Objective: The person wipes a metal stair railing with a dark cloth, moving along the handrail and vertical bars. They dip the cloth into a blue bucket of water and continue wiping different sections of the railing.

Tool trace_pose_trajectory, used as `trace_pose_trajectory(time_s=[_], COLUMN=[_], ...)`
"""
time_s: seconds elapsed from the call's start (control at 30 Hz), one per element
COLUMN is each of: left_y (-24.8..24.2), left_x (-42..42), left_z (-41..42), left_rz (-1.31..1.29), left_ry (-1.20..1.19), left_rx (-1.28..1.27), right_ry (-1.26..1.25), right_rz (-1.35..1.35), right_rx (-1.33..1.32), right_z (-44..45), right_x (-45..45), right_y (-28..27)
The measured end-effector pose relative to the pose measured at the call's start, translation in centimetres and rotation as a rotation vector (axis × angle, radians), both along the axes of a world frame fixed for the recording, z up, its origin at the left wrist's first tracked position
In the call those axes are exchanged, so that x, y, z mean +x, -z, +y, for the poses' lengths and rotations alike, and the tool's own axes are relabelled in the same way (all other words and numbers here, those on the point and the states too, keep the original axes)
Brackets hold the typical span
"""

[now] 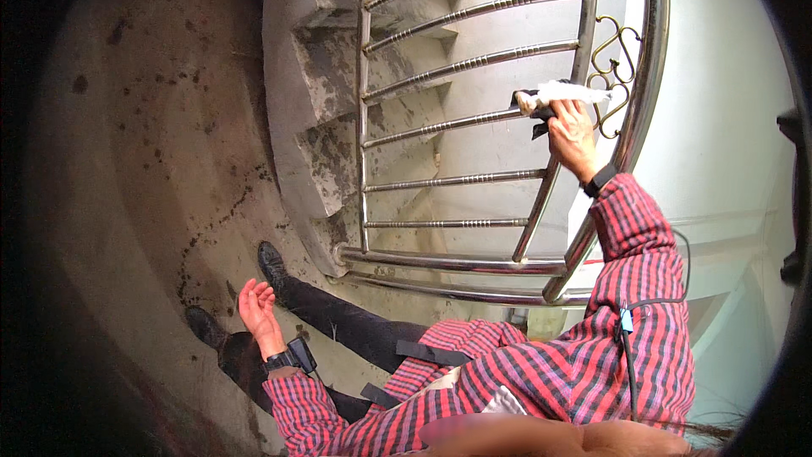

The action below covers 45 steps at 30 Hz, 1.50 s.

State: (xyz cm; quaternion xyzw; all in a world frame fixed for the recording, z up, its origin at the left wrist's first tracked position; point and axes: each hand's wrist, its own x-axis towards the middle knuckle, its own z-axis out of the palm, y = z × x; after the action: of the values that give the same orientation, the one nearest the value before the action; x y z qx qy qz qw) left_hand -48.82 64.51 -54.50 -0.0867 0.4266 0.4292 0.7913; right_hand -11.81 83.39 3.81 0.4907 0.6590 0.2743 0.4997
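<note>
My right hand [574, 133] grips a bunched white-and-dark rag [558, 94] wrapped against the inner rail [585, 44] of a stainless-steel stair railing. The rag also covers the end of a ringed metal baluster [444, 126]. Close beside the knuckles is a brass-coloured scroll ornament [614, 76], set between the inner rail and the thick handrail [653, 32]. My left hand [259, 312] hangs in the air over the floor, palm up and holding nothing, its fingers loosely bent. The fingertips under the rag are partly hidden.
Concrete stair steps [336, 82] with dark stains rise behind the balusters. A lower steel rail [457, 263] runs in front of my legs. Both dark shoes [271, 261] stand on the spotted concrete floor [158, 158]. A black cable [686, 266] loops along my right sleeve.
</note>
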Motion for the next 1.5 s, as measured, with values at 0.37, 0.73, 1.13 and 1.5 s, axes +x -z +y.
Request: trace_pose_trajectory(time_s=[0.37,0.73,1.13,1.5], left_y=[-0.6,-20.7,-34.2,-40.4], left_x=[-4.2,-19.2,-22.1,-7.7], left_z=[-2.5,3.7,19.0,35.6], left_rz=[0.273,0.479,0.703,0.503], left_ry=[0.275,0.266,0.382,0.748], left_rx=[-0.239,0.002,0.186,0.479], right_ry=[0.030,0.497,1.128,1.174], right_rz=[0.475,0.881,1.649,1.867], right_rx=[0.045,0.180,0.625,0.630], right_z=[-7.0,-16.3,-20.9,-10.8], right_x=[1.3,3.8,0.7,-4.4], right_y=[0.1,4.4,8.3,7.6])
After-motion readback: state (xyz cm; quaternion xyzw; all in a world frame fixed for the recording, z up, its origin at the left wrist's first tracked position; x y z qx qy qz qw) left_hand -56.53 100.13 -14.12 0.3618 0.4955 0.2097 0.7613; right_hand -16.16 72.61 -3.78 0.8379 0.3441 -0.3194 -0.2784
